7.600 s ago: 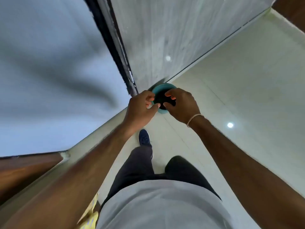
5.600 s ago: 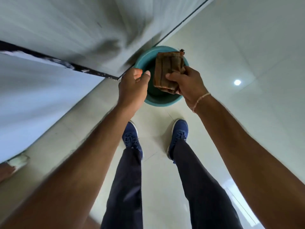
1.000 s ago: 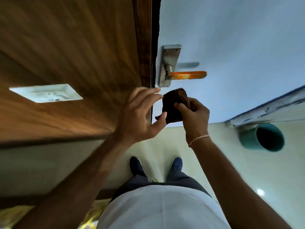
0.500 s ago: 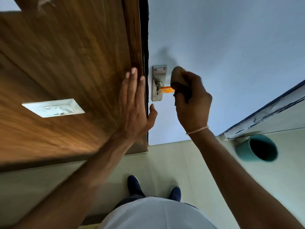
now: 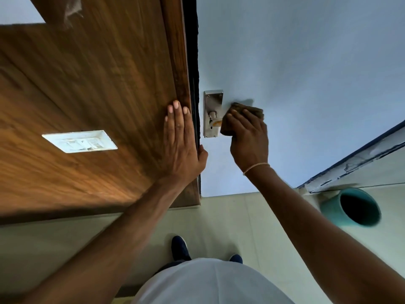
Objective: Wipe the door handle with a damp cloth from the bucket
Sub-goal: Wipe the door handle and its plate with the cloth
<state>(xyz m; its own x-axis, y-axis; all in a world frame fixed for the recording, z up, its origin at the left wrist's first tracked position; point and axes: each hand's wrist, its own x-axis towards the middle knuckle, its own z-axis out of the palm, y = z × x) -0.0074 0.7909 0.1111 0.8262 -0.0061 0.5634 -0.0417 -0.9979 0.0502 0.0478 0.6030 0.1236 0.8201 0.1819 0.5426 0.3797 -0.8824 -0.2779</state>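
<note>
Brown cloth [image 5: 252, 111]: pinched in right grip [image 5: 248, 137], covering door handle [image 5: 215, 123].
Left grip [image 5: 182, 143]: spread flat on wooden frame [image 5: 175, 62].

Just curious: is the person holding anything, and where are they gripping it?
The right hand grips a brown cloth bunched around the handle. The left hand holds nothing, flat on the wood.

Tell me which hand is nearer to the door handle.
Right. The right hand presses the brown cloth over the door handle; the left hand lies flat on the wooden frame beside it.
</note>
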